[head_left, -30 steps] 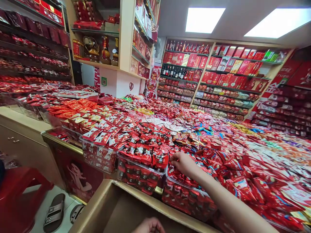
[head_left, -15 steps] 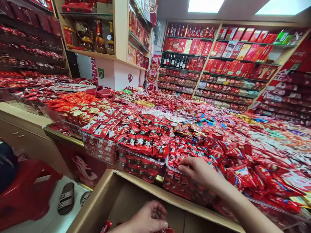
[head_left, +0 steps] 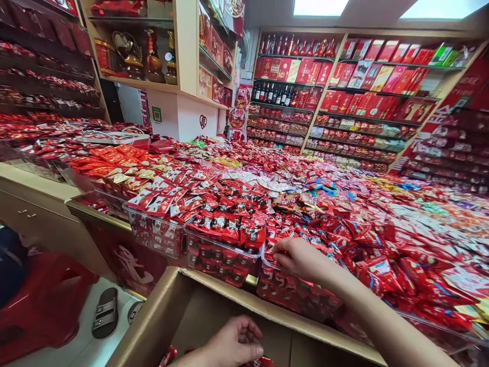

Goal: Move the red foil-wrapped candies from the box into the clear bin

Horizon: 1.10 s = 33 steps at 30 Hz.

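Observation:
My right hand [head_left: 296, 257] is over the front edge of a clear bin [head_left: 282, 285] full of small red wrapped candies [head_left: 280, 232]. Its fingers are curled together and point down; what they grip, if anything, is hidden. Low inside an open cardboard box [head_left: 225, 294] is my left hand [head_left: 239, 342], palm turned inward. Its fingers bend loosely, with a gap to the thumb. Red packets [head_left: 167, 356] lie partly hidden beside and beneath that hand in the box.
Left of the right hand stands a bin of dark red packets [head_left: 221, 260], then one of red-and-white packets [head_left: 155, 234]. More candy covers the display behind. A red stool [head_left: 46, 306] and a sandal [head_left: 105, 313] are on the floor at left.
My right hand has shifted slightly left and up, and its fingers have curled in from a more stretched pose. The left hand looks unchanged.

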Available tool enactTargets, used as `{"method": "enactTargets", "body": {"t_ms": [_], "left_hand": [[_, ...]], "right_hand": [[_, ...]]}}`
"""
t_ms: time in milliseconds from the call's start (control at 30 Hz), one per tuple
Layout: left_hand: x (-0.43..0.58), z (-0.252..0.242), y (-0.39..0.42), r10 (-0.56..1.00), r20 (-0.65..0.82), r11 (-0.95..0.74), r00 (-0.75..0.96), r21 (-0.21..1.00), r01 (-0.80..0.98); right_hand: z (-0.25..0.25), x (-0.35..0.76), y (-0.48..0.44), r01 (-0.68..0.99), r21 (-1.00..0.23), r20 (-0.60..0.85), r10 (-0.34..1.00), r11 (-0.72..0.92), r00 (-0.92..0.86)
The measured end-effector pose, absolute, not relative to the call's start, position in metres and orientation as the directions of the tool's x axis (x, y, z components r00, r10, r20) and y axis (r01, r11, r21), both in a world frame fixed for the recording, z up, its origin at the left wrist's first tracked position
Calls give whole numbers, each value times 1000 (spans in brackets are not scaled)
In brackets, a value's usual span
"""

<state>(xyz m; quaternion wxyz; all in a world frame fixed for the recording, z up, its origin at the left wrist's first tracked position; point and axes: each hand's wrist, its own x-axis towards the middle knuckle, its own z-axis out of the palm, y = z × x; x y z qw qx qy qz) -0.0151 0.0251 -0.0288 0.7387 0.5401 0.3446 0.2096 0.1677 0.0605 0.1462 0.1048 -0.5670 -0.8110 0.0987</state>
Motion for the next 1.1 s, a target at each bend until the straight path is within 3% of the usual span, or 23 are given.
{"method": "enactTargets", "body": {"t_ms": [100, 267, 467, 600, 800, 867, 1000, 1100], "left_hand": [[-14, -21, 25, 695, -288, 363, 658, 931, 24], [-16, -3, 25, 710, -291, 439, 642, 895, -80], [-16, 10, 18, 713, -292, 458, 638, 883, -108], [-12, 10, 13, 725, -270, 452, 634, 881, -142], [-13, 20, 12, 567, -336, 573, 752, 817, -67], [-12, 20, 12, 576, -332, 556, 747, 829, -60], [-9, 12, 10, 695, -229, 449, 682, 878, -163], [-9, 7, 10, 710, -193, 391, 677, 908, -152]], "right_hand": [[147, 170, 58, 877, -372, 37, 949, 304, -314], [153, 168, 21, 833, -484, 179, 962, 268, -205], [90, 150, -51, 680, -732, -180, 973, -34, -145], [34, 136, -65, 523, -851, -69, 998, -56, -5], [18, 134, -67, 410, -892, 264, 955, 189, 134], [16, 135, -69, 316, -942, 196, 953, 118, 230], [10, 132, -72, -34, -993, -120, 941, -115, 315], [4, 125, -72, -229, -968, -166, 939, -98, 300]]}}
